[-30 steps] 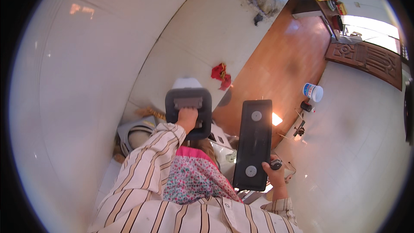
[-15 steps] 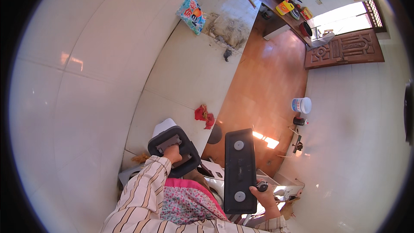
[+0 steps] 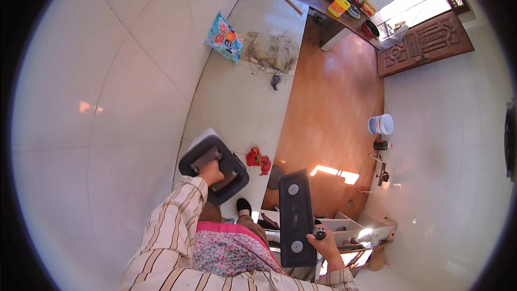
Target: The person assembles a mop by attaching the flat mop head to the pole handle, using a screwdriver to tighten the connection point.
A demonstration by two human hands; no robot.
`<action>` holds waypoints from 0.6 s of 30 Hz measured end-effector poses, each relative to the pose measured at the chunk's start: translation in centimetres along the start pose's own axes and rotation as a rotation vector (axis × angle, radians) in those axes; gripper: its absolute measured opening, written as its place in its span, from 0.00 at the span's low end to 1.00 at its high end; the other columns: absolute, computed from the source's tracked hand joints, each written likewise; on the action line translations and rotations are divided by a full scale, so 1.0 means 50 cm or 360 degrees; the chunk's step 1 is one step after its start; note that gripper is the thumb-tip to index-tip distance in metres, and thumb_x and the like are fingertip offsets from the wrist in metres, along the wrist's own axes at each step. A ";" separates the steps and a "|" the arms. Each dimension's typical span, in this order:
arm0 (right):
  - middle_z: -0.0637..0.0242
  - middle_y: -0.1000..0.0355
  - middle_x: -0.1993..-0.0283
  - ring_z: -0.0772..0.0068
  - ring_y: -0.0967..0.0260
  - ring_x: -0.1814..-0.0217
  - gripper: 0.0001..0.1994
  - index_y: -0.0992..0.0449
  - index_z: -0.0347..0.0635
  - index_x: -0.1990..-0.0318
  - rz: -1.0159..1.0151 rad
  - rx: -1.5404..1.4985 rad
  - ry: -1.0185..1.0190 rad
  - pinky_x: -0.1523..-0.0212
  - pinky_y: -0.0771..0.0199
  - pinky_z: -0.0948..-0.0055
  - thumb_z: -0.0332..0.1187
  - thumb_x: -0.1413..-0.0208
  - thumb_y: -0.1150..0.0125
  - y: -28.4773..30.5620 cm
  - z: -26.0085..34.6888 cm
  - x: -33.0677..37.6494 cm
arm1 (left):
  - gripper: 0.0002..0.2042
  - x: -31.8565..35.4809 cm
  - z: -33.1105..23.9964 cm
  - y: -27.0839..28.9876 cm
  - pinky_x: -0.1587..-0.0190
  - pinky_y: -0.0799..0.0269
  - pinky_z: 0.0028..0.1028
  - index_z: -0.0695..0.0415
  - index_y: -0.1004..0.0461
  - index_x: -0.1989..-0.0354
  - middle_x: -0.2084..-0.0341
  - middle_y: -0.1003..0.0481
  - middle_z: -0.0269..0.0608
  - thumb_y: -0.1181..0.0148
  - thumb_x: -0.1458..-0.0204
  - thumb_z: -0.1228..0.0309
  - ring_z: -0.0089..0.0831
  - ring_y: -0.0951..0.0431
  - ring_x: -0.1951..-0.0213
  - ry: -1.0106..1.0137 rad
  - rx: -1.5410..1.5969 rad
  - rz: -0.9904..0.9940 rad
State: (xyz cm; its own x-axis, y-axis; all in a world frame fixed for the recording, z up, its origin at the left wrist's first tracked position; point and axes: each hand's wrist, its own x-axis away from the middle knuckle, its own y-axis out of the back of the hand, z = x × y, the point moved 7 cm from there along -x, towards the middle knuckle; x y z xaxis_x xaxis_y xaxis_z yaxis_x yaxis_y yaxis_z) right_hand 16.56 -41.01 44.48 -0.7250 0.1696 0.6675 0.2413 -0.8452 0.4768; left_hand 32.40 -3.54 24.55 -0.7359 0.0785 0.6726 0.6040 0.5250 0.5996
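Observation:
My left hand [image 3: 211,173] is closed on the grip across the top of a white bucket [image 3: 203,135] with a thick dark-grey rim, held above the tiled strip at the left. On the right, my right hand [image 3: 326,246] is closed at the long edge of a dark rectangular panel [image 3: 297,218]. Two pale round discs show on its face, and a short black round-ended piece [image 3: 320,233] sticks out by my fingers. The panel's kind and its underside cannot be made out.
Ahead on pale tiles lie a red cloth [image 3: 259,160], a dirty patch [image 3: 273,51] and a blue bag [image 3: 224,37] by the wall. A white bucket [image 3: 381,124] and dark bottle [image 3: 382,145] stand along the right wall. A low shelf [image 3: 347,226] is near my right hand.
My view has turned and shifted slightly, and a dark shoe now shows below. The bucket has moved a little up and left; the panel sits slightly lower and tilted. Both hands keep their hold.

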 end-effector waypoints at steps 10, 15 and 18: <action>0.63 0.31 0.76 0.74 0.35 0.74 0.13 0.29 0.35 0.68 0.0055 -0.0182 0.0149 0.70 0.34 0.75 0.32 0.61 0.38 -0.025 -0.017 0.055 | 0.23 0.029 -0.140 0.090 0.56 0.32 0.38 0.65 0.33 0.59 0.65 0.28 0.59 0.42 0.70 0.72 0.52 0.29 0.59 -0.0052 -0.0165 -0.0013; 0.52 0.30 0.74 0.54 0.31 0.70 0.15 0.29 0.35 0.66 0.0052 -0.0176 0.0189 0.67 0.32 0.68 0.34 0.61 0.38 -0.052 -0.026 0.040 | 0.22 0.030 -0.191 0.134 0.56 0.32 0.38 0.65 0.31 0.61 0.65 0.28 0.59 0.42 0.69 0.71 0.52 0.29 0.58 -0.0085 -0.0418 -0.0068; 0.55 0.30 0.74 0.59 0.31 0.70 0.15 0.29 0.35 0.66 0.0072 -0.0152 0.0176 0.66 0.32 0.69 0.35 0.61 0.39 -0.056 -0.082 0.053 | 0.21 0.075 -0.222 0.087 0.56 0.32 0.37 0.65 0.31 0.61 0.64 0.28 0.59 0.42 0.69 0.70 0.52 0.29 0.58 -0.0071 -0.0505 -0.0043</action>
State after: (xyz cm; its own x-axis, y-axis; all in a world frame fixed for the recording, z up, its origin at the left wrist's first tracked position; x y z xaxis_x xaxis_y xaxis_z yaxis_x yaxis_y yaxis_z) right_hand 11.31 -40.28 42.59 -0.7828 0.0778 0.6175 0.2166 -0.8961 0.3874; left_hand 35.67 -10.39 34.49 -0.7616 0.1086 0.6389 0.6440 0.2378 0.7271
